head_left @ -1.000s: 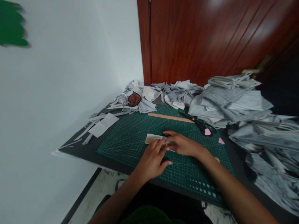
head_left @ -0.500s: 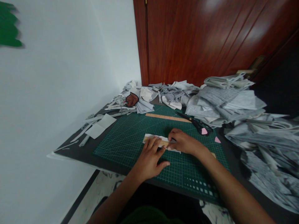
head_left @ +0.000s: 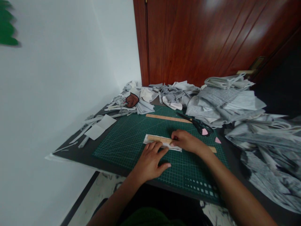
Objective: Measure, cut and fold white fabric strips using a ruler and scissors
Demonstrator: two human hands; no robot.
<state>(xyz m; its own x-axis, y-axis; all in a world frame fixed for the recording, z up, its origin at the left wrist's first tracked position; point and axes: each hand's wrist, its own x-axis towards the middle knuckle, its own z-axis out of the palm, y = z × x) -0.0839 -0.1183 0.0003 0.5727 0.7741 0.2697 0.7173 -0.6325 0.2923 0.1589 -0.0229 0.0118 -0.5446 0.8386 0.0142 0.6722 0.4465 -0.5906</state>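
A small white fabric piece (head_left: pixel 150 142) lies on the green cutting mat (head_left: pixel 124 141), with a wooden ruler (head_left: pixel 157 138) across it. My left hand (head_left: pixel 151 160) rests palm down, its fingertips on the near edge of the fabric just below the ruler and its thumb spread. With bent fingers, my right hand (head_left: pixel 185 140) pinches the ruler near the fabric's right end. The ruler passes beneath this hand, and its far end (head_left: pixel 213 149) shows past the wrist.
Farther back lie a second wooden ruler (head_left: pixel 164 117) and black scissors (head_left: pixel 199 125). Two pink chalk-like pieces (head_left: pixel 218 140) are at right. Grey fabric stacks (head_left: pixel 225 100) line the right side; scraps (head_left: pixel 145 105) and a white sheet (head_left: pixel 100 127) lie at left.
The ruler has shifted away from me on the fabric, and its right end shows more. My left fingertips have come off the ruler onto the fabric's near edge. My right hand stays by the ruler.
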